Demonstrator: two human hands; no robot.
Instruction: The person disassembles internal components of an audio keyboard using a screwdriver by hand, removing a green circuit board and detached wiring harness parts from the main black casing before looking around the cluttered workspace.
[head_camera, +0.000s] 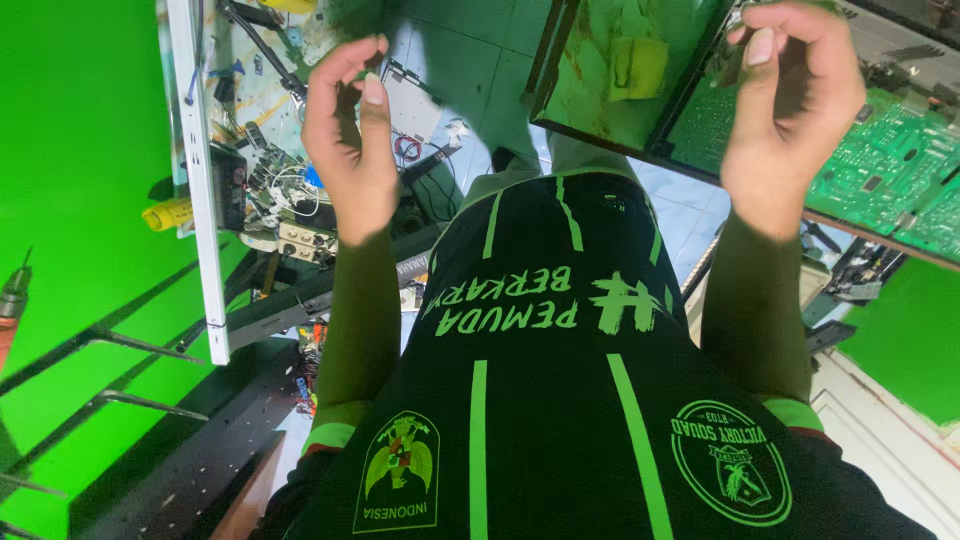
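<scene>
Head view: image is seen inverted, above a black shirt (560, 400). Left hand (348, 140) is pinched on a small green part (371, 75), near a cluttered bench (270, 190). Right hand (790, 100) is curled beside green circuit boards (890, 160); any grasp cannot be told.

Between your left hand (345, 130) and your right hand (790, 100) the tiled floor (470, 50) was open for passing. The cluttered bench (262, 95) crowded your left side, and the circuit boards (890, 160) closed the right.
</scene>
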